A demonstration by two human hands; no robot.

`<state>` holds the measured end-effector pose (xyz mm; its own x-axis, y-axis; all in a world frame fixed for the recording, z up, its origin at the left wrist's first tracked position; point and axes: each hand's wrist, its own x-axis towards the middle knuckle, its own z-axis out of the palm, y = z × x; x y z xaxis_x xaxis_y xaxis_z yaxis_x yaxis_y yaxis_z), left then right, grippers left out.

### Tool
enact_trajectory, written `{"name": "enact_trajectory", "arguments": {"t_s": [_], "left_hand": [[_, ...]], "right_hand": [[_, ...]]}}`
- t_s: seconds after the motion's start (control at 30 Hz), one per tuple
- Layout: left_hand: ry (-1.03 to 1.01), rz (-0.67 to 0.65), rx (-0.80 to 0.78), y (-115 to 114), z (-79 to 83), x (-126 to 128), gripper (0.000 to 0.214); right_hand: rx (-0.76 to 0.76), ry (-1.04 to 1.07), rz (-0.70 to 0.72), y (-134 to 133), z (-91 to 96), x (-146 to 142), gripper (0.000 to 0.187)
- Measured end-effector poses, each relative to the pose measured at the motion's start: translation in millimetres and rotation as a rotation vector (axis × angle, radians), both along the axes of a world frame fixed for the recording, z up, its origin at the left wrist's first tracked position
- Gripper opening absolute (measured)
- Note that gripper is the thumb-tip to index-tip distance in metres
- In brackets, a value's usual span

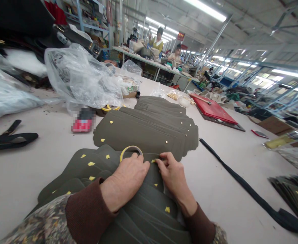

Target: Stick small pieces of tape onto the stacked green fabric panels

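My left hand (pixel 127 179) is closed on a roll of yellow tape (pixel 122 154), which stands up past the fingers. To its right, my right hand (pixel 173 174) pinches a small piece of yellow tape (pixel 153 161) between thumb and finger, just over the dark green panels. Below both hands spreads a fanned stack of dark green panels (pixel 149 210), several of them bearing little yellow tape pieces (pixel 91 163). Just beyond lies a second overlapping stack of green panels (pixel 141 130), with small metal studs along its right side and tape bits on its left.
Clear plastic bags (pixel 83 74) crowd the back left of the table (pixel 215 189). A red slab (pixel 213 108) with a hammer on it lies at the back right. Black straps (pixel 240 179) stretch along the right, and more panels (pixel 293 193) are stacked at the right edge. People work at a farther table.
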<state>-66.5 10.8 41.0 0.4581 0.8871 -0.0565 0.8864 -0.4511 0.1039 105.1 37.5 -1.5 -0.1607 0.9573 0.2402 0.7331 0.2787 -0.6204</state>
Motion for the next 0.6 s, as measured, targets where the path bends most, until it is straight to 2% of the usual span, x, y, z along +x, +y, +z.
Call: {"name": "enact_trajectory", "arguments": {"t_s": [0.1,0.2,0.27,0.4,0.6], "left_hand": [[0.001,-0.008,-0.014,0,1.7,0,0.023],[0.002,-0.011,-0.013,0,1.1,-1,0.023],[-0.002,-0.009,-0.018,0,-0.2,-1,0.022],[-0.009,-0.031,-0.035,1,-3.2,-2,0.023],[-0.047,0.032,0.043,7,-1.8,-4,0.022]], "right_hand": [[0.035,0.046,0.052,-4,1.1,6,0.011],[0.152,-0.052,0.153,-5,-2.4,6,0.012],[0.185,-0.115,0.169,-3,-5.8,3,0.014],[0.174,-0.196,0.123,2,-7.9,-5,0.015],[0.068,-0.282,0.133,0,6.5,-2,0.012]]}}
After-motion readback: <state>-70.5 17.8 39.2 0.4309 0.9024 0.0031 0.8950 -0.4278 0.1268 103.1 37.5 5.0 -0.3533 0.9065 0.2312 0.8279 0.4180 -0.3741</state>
